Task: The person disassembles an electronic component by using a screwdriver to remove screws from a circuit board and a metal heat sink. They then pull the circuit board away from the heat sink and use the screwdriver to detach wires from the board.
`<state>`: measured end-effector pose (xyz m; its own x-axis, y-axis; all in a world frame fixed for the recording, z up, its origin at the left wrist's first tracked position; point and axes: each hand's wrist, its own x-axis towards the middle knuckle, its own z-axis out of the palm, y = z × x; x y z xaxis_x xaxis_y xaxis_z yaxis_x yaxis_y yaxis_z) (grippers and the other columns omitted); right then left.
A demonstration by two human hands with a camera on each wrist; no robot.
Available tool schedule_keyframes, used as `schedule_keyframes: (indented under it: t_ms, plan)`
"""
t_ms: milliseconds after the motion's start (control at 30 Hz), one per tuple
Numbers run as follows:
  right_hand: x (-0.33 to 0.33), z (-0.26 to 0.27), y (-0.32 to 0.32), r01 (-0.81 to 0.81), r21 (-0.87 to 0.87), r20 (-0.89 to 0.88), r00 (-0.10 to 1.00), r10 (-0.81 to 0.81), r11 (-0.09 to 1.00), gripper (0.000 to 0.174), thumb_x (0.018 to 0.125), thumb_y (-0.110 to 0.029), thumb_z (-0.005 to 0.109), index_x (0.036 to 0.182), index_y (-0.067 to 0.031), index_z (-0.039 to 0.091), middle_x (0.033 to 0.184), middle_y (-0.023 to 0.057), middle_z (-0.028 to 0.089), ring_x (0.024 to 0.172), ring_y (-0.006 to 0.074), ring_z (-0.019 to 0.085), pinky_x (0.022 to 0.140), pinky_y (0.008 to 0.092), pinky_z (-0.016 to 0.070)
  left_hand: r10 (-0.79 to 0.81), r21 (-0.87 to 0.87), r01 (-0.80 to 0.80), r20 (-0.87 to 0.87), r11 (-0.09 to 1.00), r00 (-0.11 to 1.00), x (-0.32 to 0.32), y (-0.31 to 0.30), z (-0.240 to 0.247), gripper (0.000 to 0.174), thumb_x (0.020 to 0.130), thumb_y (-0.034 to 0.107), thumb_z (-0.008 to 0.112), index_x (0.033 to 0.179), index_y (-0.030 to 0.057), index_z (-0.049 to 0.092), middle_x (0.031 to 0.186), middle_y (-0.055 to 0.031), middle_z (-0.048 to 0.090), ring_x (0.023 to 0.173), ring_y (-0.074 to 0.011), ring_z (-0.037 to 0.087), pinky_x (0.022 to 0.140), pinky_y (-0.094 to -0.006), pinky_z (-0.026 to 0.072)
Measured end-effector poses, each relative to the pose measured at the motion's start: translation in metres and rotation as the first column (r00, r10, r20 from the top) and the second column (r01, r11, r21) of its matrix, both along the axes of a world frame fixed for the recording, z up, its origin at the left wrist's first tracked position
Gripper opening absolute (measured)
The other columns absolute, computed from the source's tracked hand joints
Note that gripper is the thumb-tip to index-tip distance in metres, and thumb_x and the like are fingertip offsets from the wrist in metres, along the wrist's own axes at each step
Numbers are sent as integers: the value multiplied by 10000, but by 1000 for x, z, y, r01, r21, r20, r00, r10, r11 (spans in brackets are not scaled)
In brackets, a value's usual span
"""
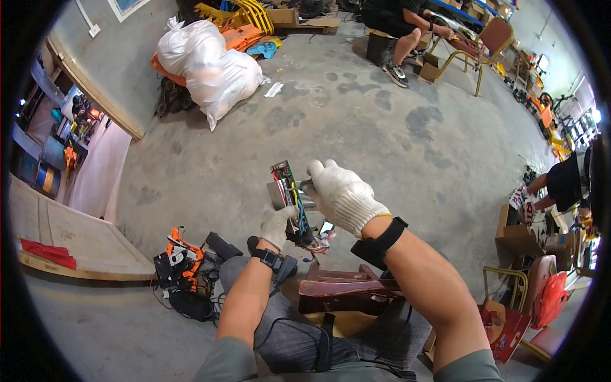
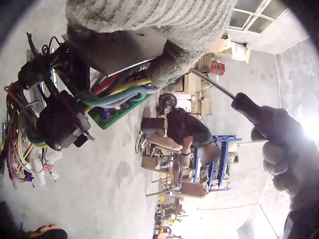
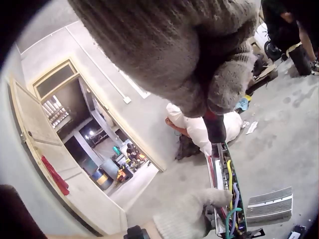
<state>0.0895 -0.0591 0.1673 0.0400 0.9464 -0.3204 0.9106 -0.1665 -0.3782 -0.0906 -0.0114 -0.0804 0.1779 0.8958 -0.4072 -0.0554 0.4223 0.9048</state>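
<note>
My gloved left hand [image 1: 278, 227] grips a long circuit board [image 1: 280, 172] in a metal housing, with yellow, green and blue wires [image 2: 119, 94] along it. At its near end hang a black connector block [image 2: 62, 119] and a bundle of loose thin wires [image 2: 25, 154]. In my gloved right hand [image 1: 344, 196] is a screwdriver [image 2: 246, 108], its dark handle wrapped by the fingers. The shaft points at the board, and its tip is hidden behind the left glove in the left wrist view. A grey finned metal plate [image 3: 271, 205] shows beside the board.
A dark red wooden stool [image 1: 347, 288] stands between my knees. Orange and black parts [image 1: 188, 264] lie on the floor at left. White sacks [image 1: 213, 70] sit ahead by the wall. A seated person [image 1: 407, 28] and a chair [image 1: 493, 38] are at the back right.
</note>
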Motion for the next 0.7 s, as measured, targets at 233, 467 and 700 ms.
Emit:
schedule_keyframes:
  t_ms: [233, 467, 700]
  plan:
    - [4, -5, -6, 15, 40, -15, 1000, -15, 999, 355, 1020, -180, 682, 1344, -70, 591, 1382, 224, 582, 1180, 451, 691, 974, 525, 596, 17, -33, -17, 8, 999, 1000, -1, 1, -4, 400, 813, 21, 720, 1211, -20, 719, 985, -91, 749, 794, -235, 746, 739, -373, 624]
    - [4, -11, -2, -72, 93, 1, 997, 72, 993, 348, 1036, -216, 667, 1342, -68, 590, 1352, 222, 603, 1169, 450, 692, 962, 529, 594, 23, -29, -21, 64, 999, 998, -1, -1, 2, 427, 803, 56, 821, 1198, -28, 686, 980, -113, 740, 750, -225, 723, 671, -374, 611]
    - [5, -13, -2, 5, 7, -33, 999, -5, 1000, 313, 1080, -293, 616, 1323, -94, 607, 1270, 204, 654, 1159, 450, 691, 959, 530, 585, 2, -38, 1, 80, 999, 997, -3, 0, 1, 402, 807, 58, 824, 1183, -16, 703, 970, -102, 739, 751, -222, 718, 677, -370, 608]
